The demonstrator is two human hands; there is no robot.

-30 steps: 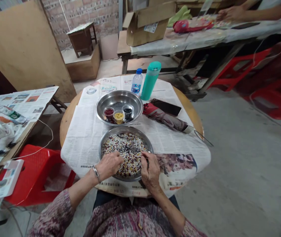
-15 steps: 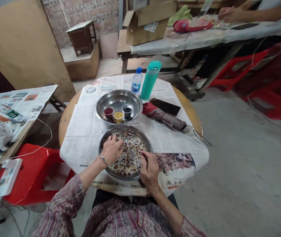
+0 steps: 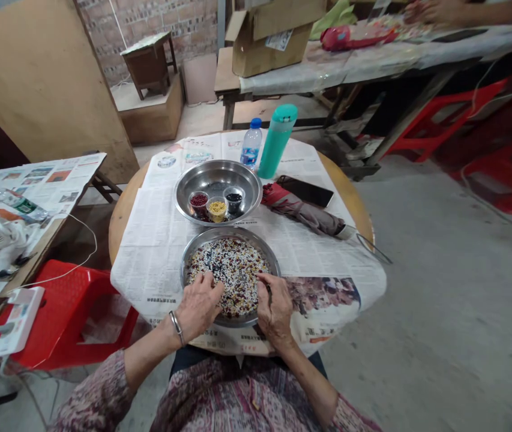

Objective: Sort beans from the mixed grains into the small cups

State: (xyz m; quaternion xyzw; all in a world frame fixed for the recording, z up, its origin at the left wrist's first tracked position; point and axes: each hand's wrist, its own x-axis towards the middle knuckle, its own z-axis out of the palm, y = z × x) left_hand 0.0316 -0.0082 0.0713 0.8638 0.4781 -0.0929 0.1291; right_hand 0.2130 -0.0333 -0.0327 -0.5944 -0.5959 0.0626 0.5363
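A steel basin [image 3: 275, 257] in front of me holds a loose mix of white grains with dark red, yellow and black beans [image 3: 233, 264]. My left hand [image 3: 199, 303], with a silver bangle at the wrist, reaches over the near left rim, fingers bent and apart on the beans. Over the right rim is my right hand [image 3: 274, 303]; its fingers are curled with thumb and forefinger close together, and whatever lies between them is hidden. Just behind, a larger steel basin [image 3: 218, 174] carries small clear cups of red beans [image 3: 198, 201], yellow beans [image 3: 216, 208] and black beans [image 3: 234, 198].
Newspaper [image 3: 147, 240] covers the round table. A water bottle [image 3: 251, 144], teal flask [image 3: 278, 141], phone [image 3: 307, 191] and folded umbrella [image 3: 303, 211] stand or lie beyond my right hand. A red stool [image 3: 57, 336] with a power strip [image 3: 19, 321] is at left. Another person's hands [image 3: 436, 11] rest at the far table.
My left hand has drawn back toward me, from the left part of the basin to its near left rim, uncovering black beans. My right hand has stayed at the right rim.
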